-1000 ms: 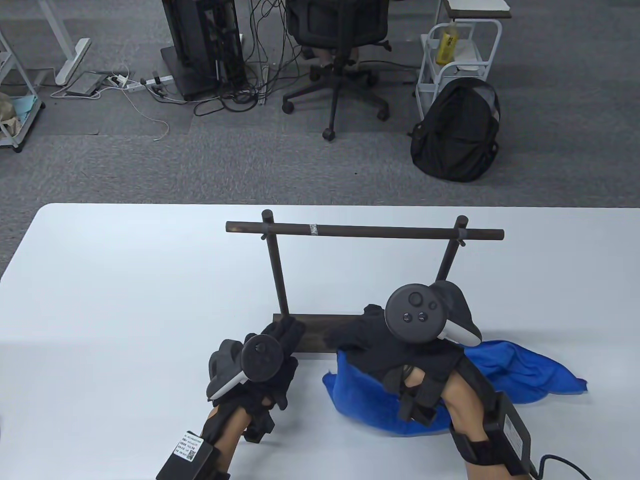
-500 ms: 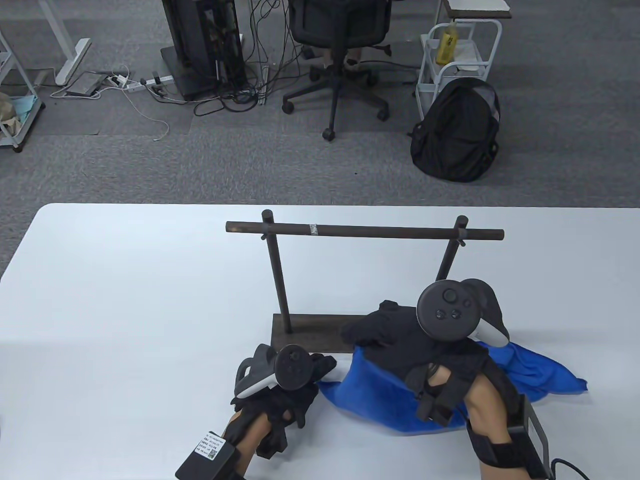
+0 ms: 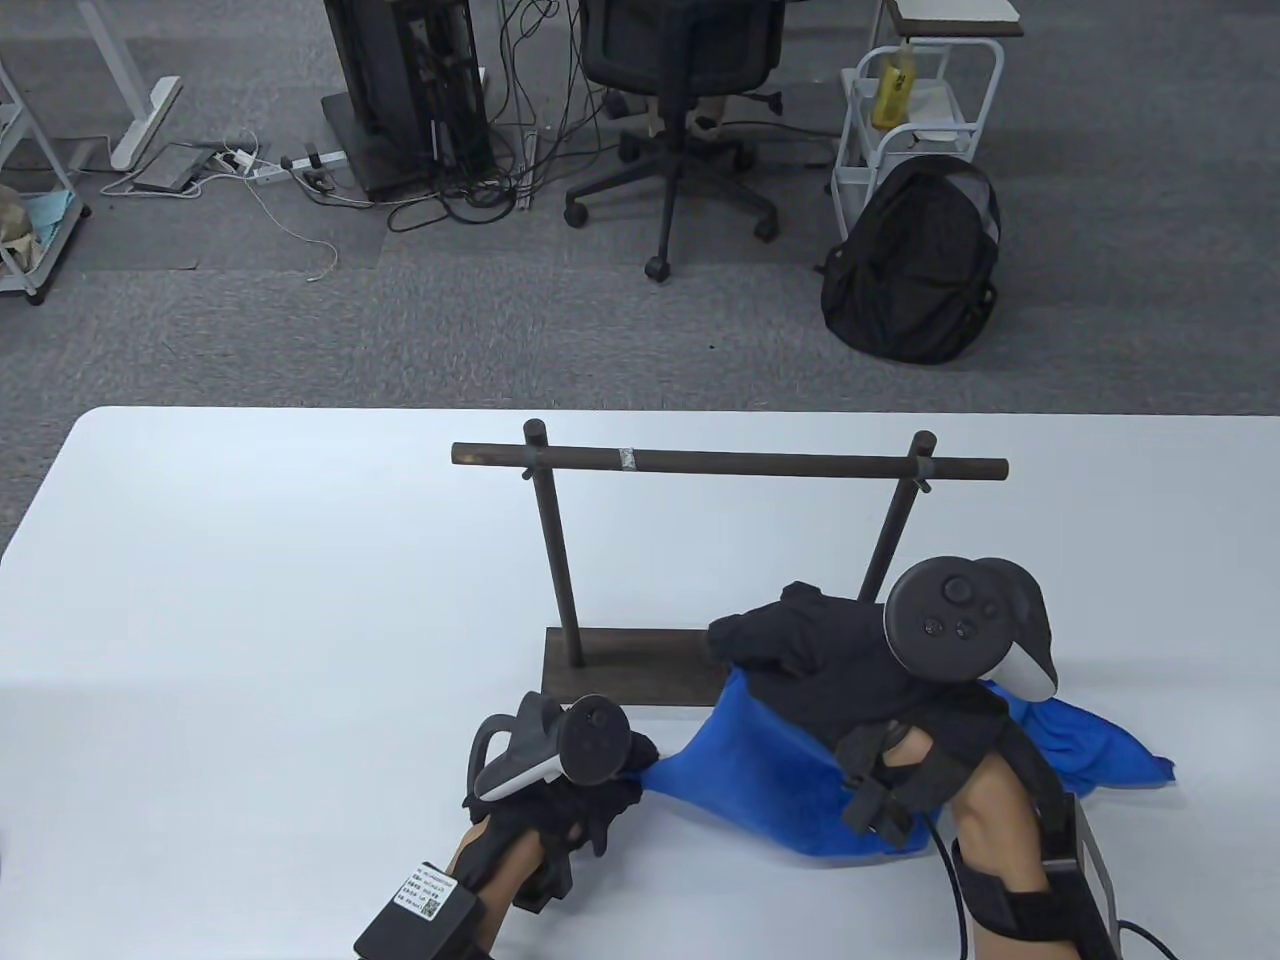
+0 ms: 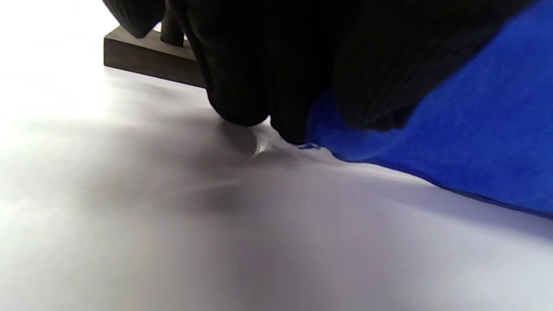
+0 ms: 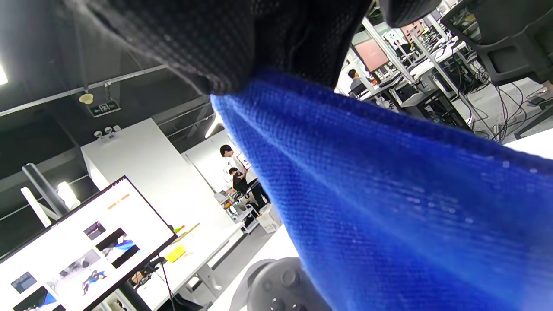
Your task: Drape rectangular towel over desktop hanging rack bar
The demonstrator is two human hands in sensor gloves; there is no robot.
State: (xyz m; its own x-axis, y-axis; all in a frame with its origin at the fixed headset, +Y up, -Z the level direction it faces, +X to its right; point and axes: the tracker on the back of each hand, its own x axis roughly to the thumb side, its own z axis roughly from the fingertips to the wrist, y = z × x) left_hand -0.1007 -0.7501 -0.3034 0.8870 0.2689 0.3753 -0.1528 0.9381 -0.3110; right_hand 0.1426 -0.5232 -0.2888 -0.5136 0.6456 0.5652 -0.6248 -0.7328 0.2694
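- The towel [image 3: 760, 770] is bright blue, soft and crumpled, stretched low over the white bench [image 3: 250, 600] just in front of the rack [image 3: 640, 660] base.
- The left hand [image 3: 560, 770] pinches its left corner at the bench surface.
- The right hand [image 3: 840, 670] grips its upper edge, lifted.

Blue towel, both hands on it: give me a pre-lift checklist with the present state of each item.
1. Left hand pinches a corner of the blue cloth towel: ok.
2. Right hand grips the towel's other end: ok.
3. Towel stretched between the hands: ok.
4. Towel clear of the white table: not ok, its right end lies there.
5. Dark wooden rack bar free: ok.
6. Rack base unobstructed: cannot tell.
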